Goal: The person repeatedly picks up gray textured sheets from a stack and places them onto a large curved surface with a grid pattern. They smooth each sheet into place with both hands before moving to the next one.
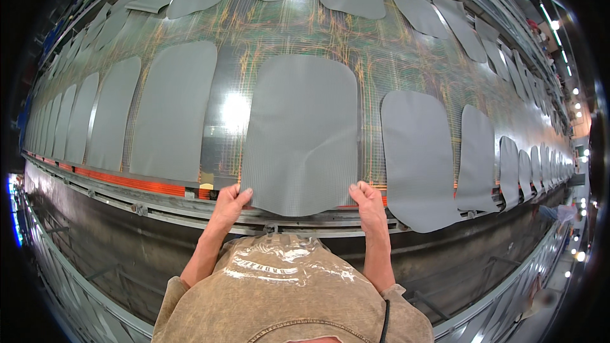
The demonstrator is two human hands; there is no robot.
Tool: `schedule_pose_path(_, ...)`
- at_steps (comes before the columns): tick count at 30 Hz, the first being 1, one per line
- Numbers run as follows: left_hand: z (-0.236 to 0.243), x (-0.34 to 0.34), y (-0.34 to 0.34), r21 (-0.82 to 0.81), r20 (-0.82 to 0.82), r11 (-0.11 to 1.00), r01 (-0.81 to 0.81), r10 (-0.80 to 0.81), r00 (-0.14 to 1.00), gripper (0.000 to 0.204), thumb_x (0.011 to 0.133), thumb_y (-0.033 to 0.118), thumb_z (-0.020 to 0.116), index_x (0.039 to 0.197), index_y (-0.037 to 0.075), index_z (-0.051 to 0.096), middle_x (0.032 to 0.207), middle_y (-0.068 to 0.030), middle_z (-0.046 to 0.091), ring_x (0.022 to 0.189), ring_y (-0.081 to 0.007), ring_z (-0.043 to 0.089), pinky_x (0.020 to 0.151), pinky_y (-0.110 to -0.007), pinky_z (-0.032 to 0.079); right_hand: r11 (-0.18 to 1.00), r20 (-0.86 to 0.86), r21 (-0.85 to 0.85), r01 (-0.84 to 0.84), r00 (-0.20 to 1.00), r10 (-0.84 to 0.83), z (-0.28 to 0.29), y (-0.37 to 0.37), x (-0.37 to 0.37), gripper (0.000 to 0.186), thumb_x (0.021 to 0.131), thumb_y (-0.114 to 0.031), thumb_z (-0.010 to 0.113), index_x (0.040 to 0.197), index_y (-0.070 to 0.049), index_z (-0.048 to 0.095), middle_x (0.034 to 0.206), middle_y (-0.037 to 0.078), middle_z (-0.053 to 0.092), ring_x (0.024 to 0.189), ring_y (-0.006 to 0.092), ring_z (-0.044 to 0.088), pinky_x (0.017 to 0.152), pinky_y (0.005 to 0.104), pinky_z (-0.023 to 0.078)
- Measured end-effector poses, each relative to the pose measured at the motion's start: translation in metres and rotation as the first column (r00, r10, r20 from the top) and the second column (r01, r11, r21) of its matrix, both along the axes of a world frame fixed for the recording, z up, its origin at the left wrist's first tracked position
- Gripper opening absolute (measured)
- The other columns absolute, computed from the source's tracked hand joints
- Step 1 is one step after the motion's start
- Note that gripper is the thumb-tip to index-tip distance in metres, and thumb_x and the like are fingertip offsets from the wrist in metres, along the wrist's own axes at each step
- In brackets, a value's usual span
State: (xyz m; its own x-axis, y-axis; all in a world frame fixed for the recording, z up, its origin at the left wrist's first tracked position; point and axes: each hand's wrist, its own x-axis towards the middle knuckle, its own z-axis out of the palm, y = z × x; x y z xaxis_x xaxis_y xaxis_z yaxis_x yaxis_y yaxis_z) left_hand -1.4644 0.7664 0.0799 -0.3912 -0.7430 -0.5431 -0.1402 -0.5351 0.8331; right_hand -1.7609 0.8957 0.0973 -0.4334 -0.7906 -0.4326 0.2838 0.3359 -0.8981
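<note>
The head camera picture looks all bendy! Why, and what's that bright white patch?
Head view: its wide fisheye lens curves the long table and leaves the corners black; head view, left of the middle grey mat: the white patch is glare, probably light bouncing off shiny table; head view, near the bottom: left hand and right hand look fairly sharp.

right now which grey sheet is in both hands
The near-row sheet straight ahead: the left hand and right hand pinch its near corners; no other sheet has a hand at each side.
</note>
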Motion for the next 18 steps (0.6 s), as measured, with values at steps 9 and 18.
schedule_pose_path(9,0.082,-0.007,-0.075,-0.178,-0.237,0.968,-0.179,0.134,0.962,0.027,0.094,0.017,0.064,0.069,0.016,0.053,0.067,0.0089,0.047,0.060,-0.0037,0.037,0.052,-0.022,0.031,0.946,0.079,-0.309,0.101,0.994,-0.081,0.104,-0.054,0.002,0.042,0.090,-0.007,0.065,0.063,-0.014,0.033,0.065,-0.008,0.030,0.063,0.0041,0.029,0.058,0.0243,0.025)
schedule_pose_path(18,0.231,-0.040,-0.221,-0.389,-0.542,0.918,-0.079,-0.159,0.825,0.047,0.104,0.028,0.045,0.133,-0.009,0.048,0.133,-0.0268,0.055,0.122,-0.0405,0.056,0.101,-0.052,0.048,0.762,0.150,-0.628,0.157,0.985,-0.080,0.239,-0.210,-0.100,0.015,0.093,-0.009,0.061,0.099,0.004,0.061,0.107,0.018,0.064,0.102,0.0330,0.066,0.091,0.0494,0.055)
